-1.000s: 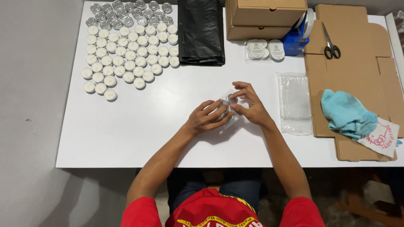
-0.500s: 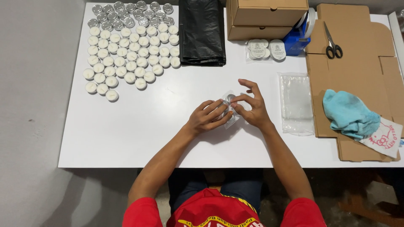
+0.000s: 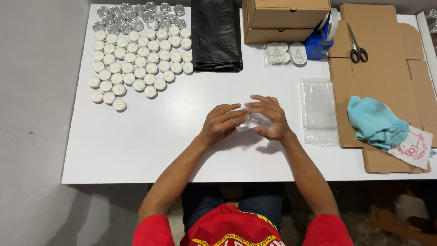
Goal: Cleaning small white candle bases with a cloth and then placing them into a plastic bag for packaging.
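Item: small clear plastic pouch [image 3: 253,121], centre of white table [image 3: 136,146]. Left hand [image 3: 221,122] and right hand [image 3: 268,117] close together, fingers of both closed on the pouch; contents unclear. At 10 o'clock: block of white tealight candles [image 3: 136,57]. At 12 o'clock: folded black plastic bag [image 3: 215,34], cardboard boxes [image 3: 287,18]. At 3 o'clock: stack of clear bags [image 3: 318,109]; beyond, flat cardboard [image 3: 387,73] with scissors [image 3: 356,45] and blue cloth [image 3: 375,122]

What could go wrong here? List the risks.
The small clear bag is pinched between left hand and right hand above the white table; the slippery film might slide loose. The stack of clear bags lies close beside the right wrist and could get swept aside.
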